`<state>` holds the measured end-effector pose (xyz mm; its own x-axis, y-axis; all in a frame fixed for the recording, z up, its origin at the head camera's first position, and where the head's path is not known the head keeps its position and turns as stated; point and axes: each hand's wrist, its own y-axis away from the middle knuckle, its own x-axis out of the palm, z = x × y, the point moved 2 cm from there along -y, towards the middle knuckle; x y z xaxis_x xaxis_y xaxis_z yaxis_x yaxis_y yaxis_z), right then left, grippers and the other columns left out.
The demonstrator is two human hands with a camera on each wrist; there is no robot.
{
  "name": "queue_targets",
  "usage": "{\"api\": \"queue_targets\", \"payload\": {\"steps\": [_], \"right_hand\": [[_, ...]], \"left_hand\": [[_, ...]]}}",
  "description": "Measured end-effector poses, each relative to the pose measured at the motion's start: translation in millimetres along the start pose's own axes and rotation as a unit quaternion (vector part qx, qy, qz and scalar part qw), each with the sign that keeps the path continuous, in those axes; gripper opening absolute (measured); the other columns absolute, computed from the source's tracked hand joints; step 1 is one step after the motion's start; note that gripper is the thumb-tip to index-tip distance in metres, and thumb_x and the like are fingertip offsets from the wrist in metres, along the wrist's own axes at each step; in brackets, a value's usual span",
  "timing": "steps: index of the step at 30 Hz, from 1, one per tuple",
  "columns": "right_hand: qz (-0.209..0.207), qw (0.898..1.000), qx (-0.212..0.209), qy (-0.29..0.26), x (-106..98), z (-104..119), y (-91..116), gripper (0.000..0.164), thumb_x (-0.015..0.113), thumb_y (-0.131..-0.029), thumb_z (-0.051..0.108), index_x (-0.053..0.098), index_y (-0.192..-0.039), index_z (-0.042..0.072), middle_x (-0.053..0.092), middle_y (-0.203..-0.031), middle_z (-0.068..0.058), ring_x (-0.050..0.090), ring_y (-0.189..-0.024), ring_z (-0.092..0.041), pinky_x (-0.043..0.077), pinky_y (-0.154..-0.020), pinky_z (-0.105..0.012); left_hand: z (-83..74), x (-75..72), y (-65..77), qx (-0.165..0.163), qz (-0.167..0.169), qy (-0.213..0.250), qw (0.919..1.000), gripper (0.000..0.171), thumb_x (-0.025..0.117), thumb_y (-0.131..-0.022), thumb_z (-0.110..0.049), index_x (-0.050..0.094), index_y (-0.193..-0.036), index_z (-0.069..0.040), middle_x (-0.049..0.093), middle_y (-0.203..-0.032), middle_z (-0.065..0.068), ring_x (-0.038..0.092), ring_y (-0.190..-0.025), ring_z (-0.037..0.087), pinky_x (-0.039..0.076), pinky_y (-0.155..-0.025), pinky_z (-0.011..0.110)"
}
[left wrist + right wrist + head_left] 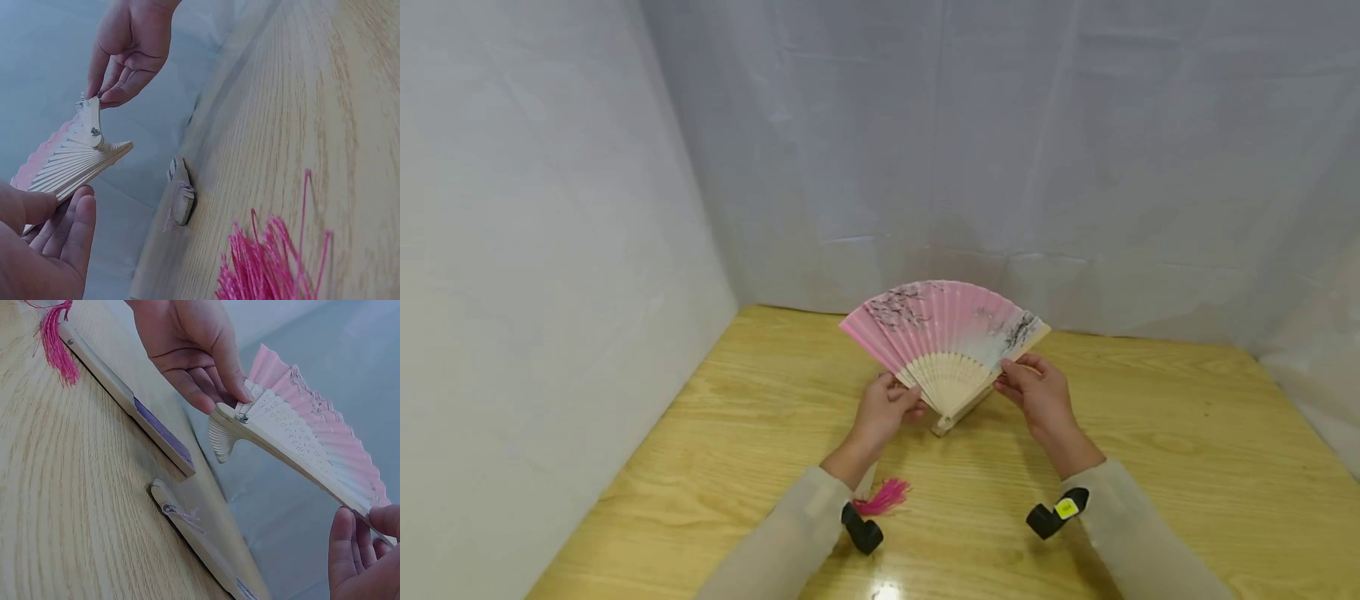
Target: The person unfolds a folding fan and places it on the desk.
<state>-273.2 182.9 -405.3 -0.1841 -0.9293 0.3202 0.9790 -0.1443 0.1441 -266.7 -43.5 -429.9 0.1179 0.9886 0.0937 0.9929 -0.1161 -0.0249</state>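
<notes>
A pink folding fan [934,321], printed with dark blossom branches and fading to white at the right, is spread wide above the table. My left hand [880,412] pinches its left outer stick between thumb and fingers. The right outer stick is held the same way by my right hand [1043,398]. In the right wrist view the pale pierced ribs [281,422] meet at a metal pivot [241,417]. Below the spread fan lies a folded fan [194,534] with a thin string at its pivot. Another folded fan [103,375], with purple cloth, lies alongside.
A bright pink tassel [886,497] lies on the wooden table [760,417] beside my left wrist, attached to the purple folded fan. White sheeting [925,150] hangs behind the table and along its left side.
</notes>
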Motion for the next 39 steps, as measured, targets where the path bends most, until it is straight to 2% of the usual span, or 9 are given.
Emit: {"api": "queue_targets", "payload": {"steps": [6, 9, 13, 18, 21, 26, 31, 36, 39], "right_hand": [[-0.026, 0.999, -0.020, -0.023, 0, -2, -1, 0.039, 0.059, -0.095, 0.001, 0.024, -0.106, 0.012, 0.064, -0.071, 0.000, 0.066, -0.066, -0.009, 0.057, -0.071, -0.023], [-0.035, 0.998, -0.054, 0.011, 0, -3, 1, 0.043, 0.061, -0.094, 0.001, 0.021, -0.105, 0.013, 0.065, -0.069, 0.001, 0.067, -0.065, -0.010, 0.057, -0.070, -0.025], [-0.038, 0.986, -0.130, 0.096, 0, -2, 5, 0.035, 0.061, -0.093, -0.001, 0.033, -0.112, 0.006, 0.063, -0.066, 0.000, 0.068, -0.064, -0.013, 0.058, -0.069, -0.029], [-0.025, 0.961, -0.183, 0.204, 1, 2, 8, 0.024, 0.059, -0.094, -0.001, 0.056, -0.117, -0.007, 0.068, -0.080, -0.015, 0.068, -0.068, -0.009, 0.057, -0.068, -0.025], [-0.023, 0.928, -0.211, 0.305, 0, 6, 11, 0.025, 0.060, -0.091, 0.000, 0.062, -0.116, -0.003, 0.070, -0.093, -0.021, 0.068, -0.076, -0.012, 0.056, -0.068, -0.022], [-0.011, 0.848, -0.279, 0.450, 0, 12, 16, 0.024, 0.067, -0.089, 0.005, 0.062, -0.111, -0.001, 0.070, -0.098, -0.020, 0.069, -0.087, -0.029, 0.057, -0.074, -0.039], [-0.001, 0.799, -0.328, 0.504, -2, 11, 17, 0.022, 0.069, -0.089, 0.009, 0.062, -0.108, -0.001, 0.072, -0.088, -0.018, 0.069, -0.078, -0.030, 0.056, -0.068, -0.046], [-0.018, 0.732, -0.397, 0.554, -9, 6, 15, 0.019, 0.073, -0.087, 0.014, 0.068, -0.101, 0.002, 0.067, -0.071, -0.007, 0.058, -0.057, -0.019, 0.046, -0.052, -0.035], [-0.030, 0.695, -0.437, 0.570, -13, 3, 16, 0.018, 0.077, -0.084, 0.015, 0.071, -0.096, 0.003, 0.062, -0.068, -0.005, 0.053, -0.056, -0.018, 0.041, -0.049, -0.033]], "left_hand": [[-1.2, -1.5, 0.6, 0.000, -0.016, 0.020, 0.9997, 0.029, 0.054, -0.098, 0.000, 0.050, -0.126, 0.009, 0.068, -0.094, 0.019, 0.067, -0.080, 0.018, 0.057, -0.079, 0.034], [-1.8, -2.2, 0.5, 0.003, -0.025, 0.029, 0.9993, 0.029, 0.053, -0.098, 0.001, 0.050, -0.125, 0.011, 0.068, -0.091, 0.016, 0.066, -0.076, 0.014, 0.057, -0.074, 0.027], [-1.0, -2.4, -1.2, 0.006, -0.034, 0.044, 0.9985, 0.028, 0.054, -0.098, 0.002, 0.050, -0.124, 0.012, 0.068, -0.086, 0.012, 0.065, -0.073, 0.014, 0.057, -0.071, 0.025], [0.0, -5.3, -4.5, 0.013, -0.039, 0.053, 0.9977, 0.027, 0.053, -0.098, 0.001, 0.050, -0.124, 0.010, 0.067, -0.084, 0.008, 0.065, -0.073, 0.013, 0.057, -0.074, 0.029], [-0.9, -8.0, -6.3, 0.024, -0.044, 0.056, 0.9972, 0.026, 0.053, -0.098, 0.000, 0.050, -0.123, 0.011, 0.066, -0.084, 0.008, 0.064, -0.072, 0.012, 0.057, -0.077, 0.035], [-2.9, -10.7, -8.7, 0.026, -0.056, 0.061, 0.9962, 0.024, 0.053, -0.098, 0.001, 0.051, -0.119, 0.012, 0.066, -0.082, 0.008, 0.064, -0.071, 0.013, 0.055, -0.084, 0.046], [-1.8, -11.9, -12.0, 0.024, -0.056, 0.064, 0.9960, 0.027, 0.055, -0.096, 0.004, 0.051, -0.121, 0.012, 0.065, -0.083, 0.008, 0.065, -0.071, 0.012, 0.056, -0.082, 0.042], [1.8, -10.3, -15.1, 0.032, -0.062, 0.060, 0.9958, 0.031, 0.057, -0.093, 0.008, 0.050, -0.123, 0.011, 0.063, -0.083, 0.006, 0.064, -0.069, 0.011, 0.057, -0.078, 0.036], [4.1, -10.6, -16.8, 0.044, -0.067, 0.054, 0.9953, 0.030, 0.058, -0.093, 0.008, 0.050, -0.121, 0.012, 0.063, -0.081, 0.006, 0.064, -0.070, 0.011, 0.058, -0.076, 0.034]]}}
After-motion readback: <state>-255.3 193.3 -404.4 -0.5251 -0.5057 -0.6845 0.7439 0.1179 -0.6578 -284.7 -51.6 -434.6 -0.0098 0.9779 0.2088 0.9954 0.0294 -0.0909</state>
